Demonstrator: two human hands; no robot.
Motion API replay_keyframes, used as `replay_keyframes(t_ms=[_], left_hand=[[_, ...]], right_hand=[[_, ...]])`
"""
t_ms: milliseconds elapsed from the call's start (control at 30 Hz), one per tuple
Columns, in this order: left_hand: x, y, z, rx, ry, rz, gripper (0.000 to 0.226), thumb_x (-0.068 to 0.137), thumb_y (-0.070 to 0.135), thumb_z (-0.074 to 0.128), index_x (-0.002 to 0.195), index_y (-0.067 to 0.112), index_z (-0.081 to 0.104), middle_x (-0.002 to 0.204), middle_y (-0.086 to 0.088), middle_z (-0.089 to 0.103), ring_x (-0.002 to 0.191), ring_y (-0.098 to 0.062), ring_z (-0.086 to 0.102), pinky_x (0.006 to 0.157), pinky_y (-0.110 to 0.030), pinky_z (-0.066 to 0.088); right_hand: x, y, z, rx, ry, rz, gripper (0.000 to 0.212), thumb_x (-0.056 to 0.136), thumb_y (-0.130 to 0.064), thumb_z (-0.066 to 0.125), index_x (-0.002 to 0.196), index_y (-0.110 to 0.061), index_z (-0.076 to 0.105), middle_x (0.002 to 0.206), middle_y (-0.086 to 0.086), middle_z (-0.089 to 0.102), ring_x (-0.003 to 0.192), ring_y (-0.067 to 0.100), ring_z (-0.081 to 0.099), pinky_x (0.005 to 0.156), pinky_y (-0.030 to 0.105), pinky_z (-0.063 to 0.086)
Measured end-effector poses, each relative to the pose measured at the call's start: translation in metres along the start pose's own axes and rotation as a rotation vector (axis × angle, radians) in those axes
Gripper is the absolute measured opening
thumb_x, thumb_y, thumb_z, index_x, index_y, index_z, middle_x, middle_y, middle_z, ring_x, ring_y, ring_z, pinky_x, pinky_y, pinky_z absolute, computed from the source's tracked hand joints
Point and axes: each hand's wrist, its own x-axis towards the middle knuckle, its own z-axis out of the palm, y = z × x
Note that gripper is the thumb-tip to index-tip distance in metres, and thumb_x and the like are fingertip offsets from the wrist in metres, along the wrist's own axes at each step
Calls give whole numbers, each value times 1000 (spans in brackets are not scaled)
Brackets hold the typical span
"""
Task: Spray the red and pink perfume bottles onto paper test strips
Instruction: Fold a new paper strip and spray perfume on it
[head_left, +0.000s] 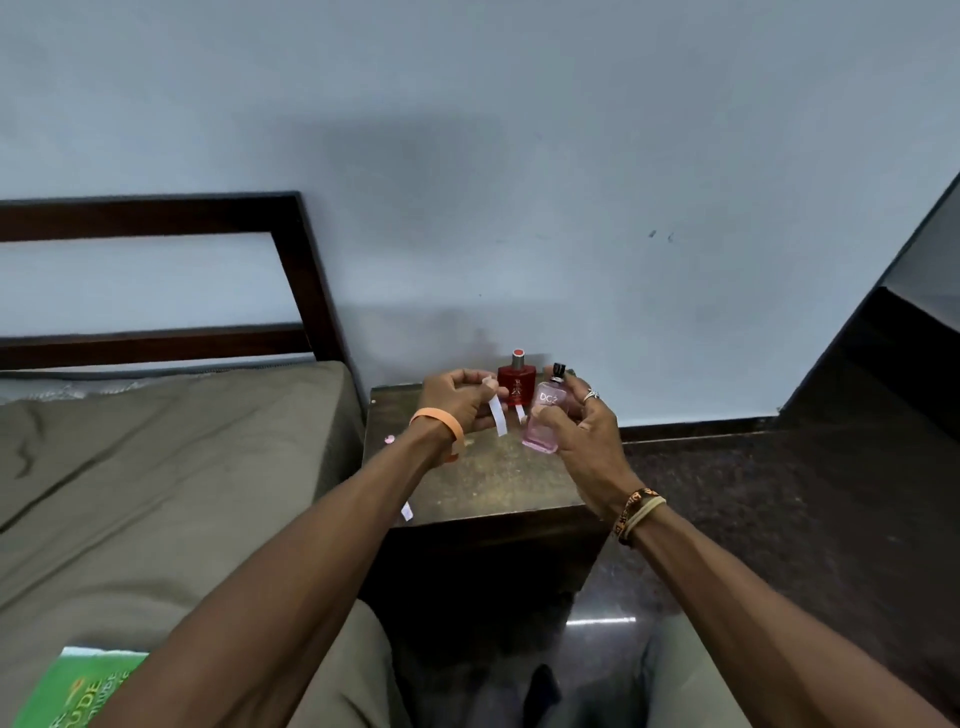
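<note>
My right hand grips the pink perfume bottle above the small bedside table, with a finger near its black spray head. My left hand pinches a white paper test strip that hangs down just left of the bottle. The red perfume bottle stands upright at the back of the table, between and behind my hands. A second white strip shows in front of the red bottle. Another strip lies at the table's front left edge.
A bed with an olive cover and dark wooden headboard sits to the left. A green book lies at the bottom left. A dark cabinet stands to the right, and a grey wall is behind the table.
</note>
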Motion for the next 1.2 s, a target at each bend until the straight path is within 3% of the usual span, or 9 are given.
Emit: replay_keyframes(t_ms=[100, 200, 367, 433, 567, 667, 867, 967, 1200], left_hand=[[-15, 21, -4, -30, 5, 39, 8, 87, 2, 63, 96, 0, 62, 88, -18, 71, 81, -32, 71, 68, -40, 59], [-28, 38, -6, -35, 19, 81, 15, 89, 4, 62, 102, -3, 62, 92, -21, 70, 79, -32, 71, 65, -37, 60], [-48, 61, -7, -77, 4, 94, 15, 89, 4, 62, 102, -4, 62, 91, -21, 70, 76, -30, 72, 60, -34, 60], [-54, 66, -7, -84, 7, 92, 16, 89, 3, 62, 102, -5, 62, 92, -21, 70, 74, -29, 72, 58, -34, 59], [-60, 71, -4, -101, 18, 74, 11, 88, 2, 62, 98, -2, 64, 94, -22, 70, 75, -30, 72, 57, -34, 59], [-63, 71, -1, -89, 16, 56, 7, 88, 3, 63, 95, 0, 64, 94, -22, 70, 75, -30, 72, 59, -35, 59], [-66, 71, 6, -85, 15, 37, 10, 88, 2, 62, 97, 0, 66, 84, -19, 72, 65, -25, 72, 53, -32, 58], [-67, 70, 8, -74, 15, 38, 11, 88, 1, 62, 98, 0, 66, 78, -15, 71, 60, -23, 72, 50, -30, 56], [-66, 69, 11, -50, 14, 34, 11, 88, 1, 62, 98, 1, 66, 83, -12, 69, 63, -22, 69, 51, -30, 57]], right_hand=[[-6, -15, 0, 83, -70, 18, 47, 77, -21, 70, 119, -41, 65, 108, 7, 71, 92, 31, 70, 81, 54, 59], [-11, -25, 3, 29, -79, -33, 50, 78, -29, 74, 122, -48, 61, 105, 5, 71, 93, 35, 69, 69, 46, 61], [-15, -34, 7, -125, -76, -119, 66, 77, -28, 60, 133, -60, 45, 81, 12, 65, 53, 21, 51, 48, 35, 49], [-20, -37, 9, -220, -65, -166, 69, 76, -31, 56, 135, -63, 40, 86, 8, 66, 53, 16, 48, 44, 33, 46], [-37, -45, 15, -511, -40, -360, 59, 76, -36, 50, 133, -53, 44, 103, -28, 59, 89, -1, 60, 67, 22, 53], [-48, -48, 19, -729, -28, -458, 60, 81, -31, 53, 134, -51, 36, 95, -36, 42, 84, 3, 51, 62, 24, 44], [-46, -48, 21, -795, 19, -462, 63, 78, -28, 54, 129, -55, 29, 100, -15, 40, 84, 11, 49, 58, 24, 39], [-42, -47, 21, -880, 28, -455, 63, 81, -26, 58, 133, -50, 33, 110, -4, 41, 72, 15, 54, 55, 24, 44], [-41, -52, 29, -1053, 13, -384, 57, 85, -25, 56, 140, -34, 41, 129, 8, 50, 90, 33, 64, 75, 45, 56]])
